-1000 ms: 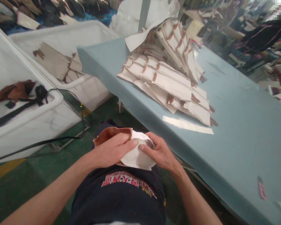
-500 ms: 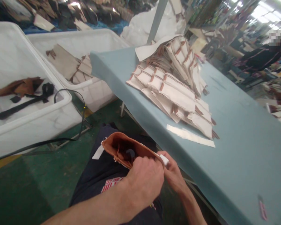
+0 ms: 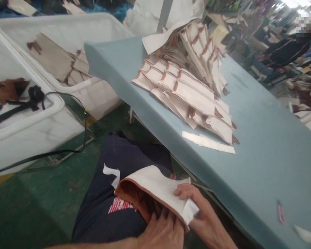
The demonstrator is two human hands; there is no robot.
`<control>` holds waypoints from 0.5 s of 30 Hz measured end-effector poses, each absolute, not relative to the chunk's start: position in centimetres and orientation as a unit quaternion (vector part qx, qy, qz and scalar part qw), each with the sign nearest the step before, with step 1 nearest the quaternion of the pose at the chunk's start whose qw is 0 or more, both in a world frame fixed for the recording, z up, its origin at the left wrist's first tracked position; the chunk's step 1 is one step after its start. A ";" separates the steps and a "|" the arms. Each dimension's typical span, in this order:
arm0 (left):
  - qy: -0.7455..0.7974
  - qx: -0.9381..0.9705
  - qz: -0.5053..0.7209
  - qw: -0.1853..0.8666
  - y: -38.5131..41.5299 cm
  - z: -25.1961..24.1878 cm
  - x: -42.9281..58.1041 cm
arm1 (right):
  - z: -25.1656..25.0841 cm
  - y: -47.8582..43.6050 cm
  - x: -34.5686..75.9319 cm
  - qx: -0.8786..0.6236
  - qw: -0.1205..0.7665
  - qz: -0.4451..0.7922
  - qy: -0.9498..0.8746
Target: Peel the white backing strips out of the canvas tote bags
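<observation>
Over my lap lies a white tube-shaped piece with a brown lining (image 3: 155, 181), its brown-edged opening facing me. My left hand (image 3: 163, 230) is at the near side of that opening, fingers curled into the brown lining and fingertips partly hidden. My right hand (image 3: 200, 214) grips the right end, fingers on top of the white outside and thumb below. A small white tab (image 3: 190, 210) sticks out beside the right thumb. At the piece's left end a white strip (image 3: 111, 173) hangs loose against dark cloth with red-and-white print.
A blue-covered table (image 3: 261, 166) carries stacked white pieces with brown edges (image 3: 194, 97), a white strip (image 3: 208, 142) and a small pink tool (image 3: 280, 212). White bins (image 3: 98, 93) holding scraps stand left. A black cable (image 3: 49, 155) crosses there. A person (image 3: 287, 48) is far right.
The piece has turned so its white outside shows, and it sits lower. My left hand has moved down and deeper into the opening; my right hand now shows on top. The camera view has shifted.
</observation>
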State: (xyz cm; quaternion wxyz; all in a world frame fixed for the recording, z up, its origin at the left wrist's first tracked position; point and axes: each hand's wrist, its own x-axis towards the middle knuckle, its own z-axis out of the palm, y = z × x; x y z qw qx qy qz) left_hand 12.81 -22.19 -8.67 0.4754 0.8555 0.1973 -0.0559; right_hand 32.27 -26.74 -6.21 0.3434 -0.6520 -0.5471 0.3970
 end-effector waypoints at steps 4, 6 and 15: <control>0.164 0.837 -0.097 0.513 -22.2 -8.6 12.5 | -6.1 -27.5 32.3 -0.680 0.322 0.407 -0.518; 0.160 0.834 -0.108 0.517 -21.9 -8.4 12.5 | -6.1 -27.7 32.4 -0.693 0.311 0.410 -0.505; 0.200 0.844 -0.103 0.486 -20.0 -6.7 12.8 | -4.9 -26.3 33.1 -0.719 0.216 0.443 -0.490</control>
